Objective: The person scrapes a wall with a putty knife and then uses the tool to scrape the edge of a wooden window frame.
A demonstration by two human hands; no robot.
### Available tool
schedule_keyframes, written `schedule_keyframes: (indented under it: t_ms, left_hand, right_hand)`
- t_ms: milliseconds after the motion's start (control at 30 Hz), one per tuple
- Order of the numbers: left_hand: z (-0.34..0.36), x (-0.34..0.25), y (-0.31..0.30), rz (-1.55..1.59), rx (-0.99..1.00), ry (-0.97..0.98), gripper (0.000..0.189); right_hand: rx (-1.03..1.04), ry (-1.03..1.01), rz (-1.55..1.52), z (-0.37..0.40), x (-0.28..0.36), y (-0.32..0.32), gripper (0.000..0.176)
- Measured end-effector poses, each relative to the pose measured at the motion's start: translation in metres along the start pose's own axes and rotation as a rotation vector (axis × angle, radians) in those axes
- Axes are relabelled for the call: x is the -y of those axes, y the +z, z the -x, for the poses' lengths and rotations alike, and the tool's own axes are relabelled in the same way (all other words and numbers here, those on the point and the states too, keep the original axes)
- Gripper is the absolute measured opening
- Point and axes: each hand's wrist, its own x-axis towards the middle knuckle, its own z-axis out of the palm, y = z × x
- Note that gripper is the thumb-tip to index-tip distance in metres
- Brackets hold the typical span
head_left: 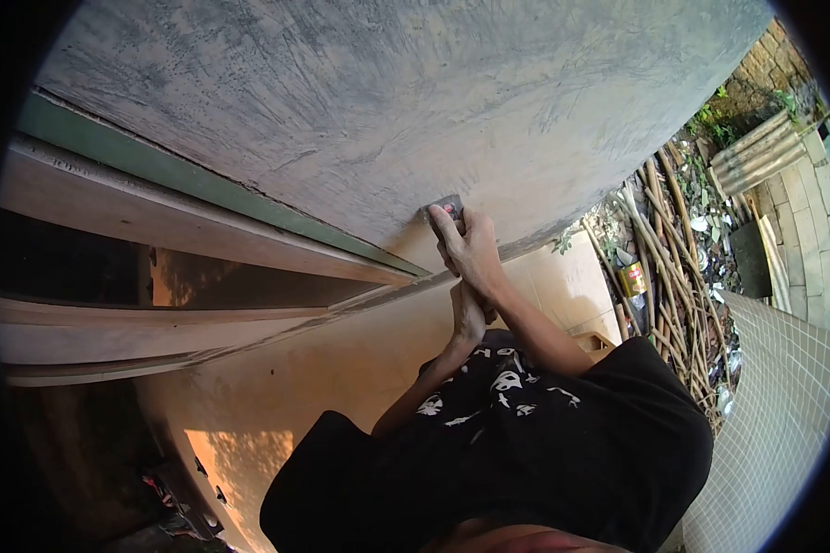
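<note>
My right hand (470, 244) is closed on a small dark grey block (449, 202) with a reddish mark, which looks like a sanding block. The block rests against the grey, streaked wall (341, 111), near its lower edge. Just below, my left hand (468, 318) is closed close against my right wrist. Its fingers are partly hidden, and I cannot make out whether anything is in them. The wall surface carries pale patches and many dark scratch-like strokes.
Left of my hands runs a green strip (157, 161) beside a wooden frame (111, 207) around a dark opening. Tiled floor (360, 355) lies under me. To the right are a heap of bamboo poles (655, 249), a yellow can (632, 278), litter and a white-tiled surface (775, 387).
</note>
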Motion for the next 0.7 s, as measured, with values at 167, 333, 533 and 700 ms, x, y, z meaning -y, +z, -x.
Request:
schedule_keyframes:
  t_ms: [167, 333, 533, 700]
  left_hand:
    - [-0.003, 0.014, -0.001, -0.002, 0.000, 0.039, 0.051]
    - [0.003, 0.004, -0.003, 0.003, 0.063, -0.072, 0.051]
    - [0.008, -0.003, -0.006, 0.073, 0.195, -0.067, 0.049]
    - [0.010, 0.001, -0.005, 0.136, 0.265, -0.071, 0.046]
  right_hand:
    - [-0.029, 0.062, -0.034, -0.006, -0.031, -0.006, 0.038]
    - [0.141, 0.091, -0.153, -0.004, -0.035, -0.017, 0.031]
    - [0.228, 0.078, -0.315, 0.005, -0.033, -0.019, 0.024]
    - [0.190, 0.105, -0.282, 0.005, -0.026, -0.018, 0.023]
